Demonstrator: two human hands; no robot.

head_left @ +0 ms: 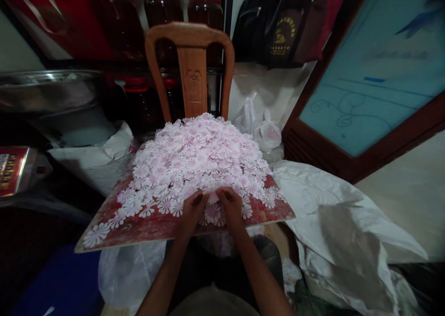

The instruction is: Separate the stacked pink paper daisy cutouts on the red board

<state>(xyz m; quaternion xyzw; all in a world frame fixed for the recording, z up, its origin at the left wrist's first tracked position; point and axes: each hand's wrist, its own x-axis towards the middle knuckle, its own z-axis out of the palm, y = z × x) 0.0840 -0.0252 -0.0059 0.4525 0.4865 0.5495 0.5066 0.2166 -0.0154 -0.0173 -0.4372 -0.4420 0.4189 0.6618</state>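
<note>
Low over the front of the board, my left hand and my right hand face each other with fingertips pinched. Between them is a pale pink-white flower cutout, gripped from both sides; its details are blurred. Just beyond my fingers rises a large heap of similar flower cutouts, white with pinkish centres and narrow petals. The heap covers most of a worn red board. One flower cutout lies flat at the board's left front corner.
Behind the board stands a wooden chair. White sacks lie on the right and left. A metal basin is at left, and a clear plastic bag hangs below the board. Red-lidded jars line the shelf.
</note>
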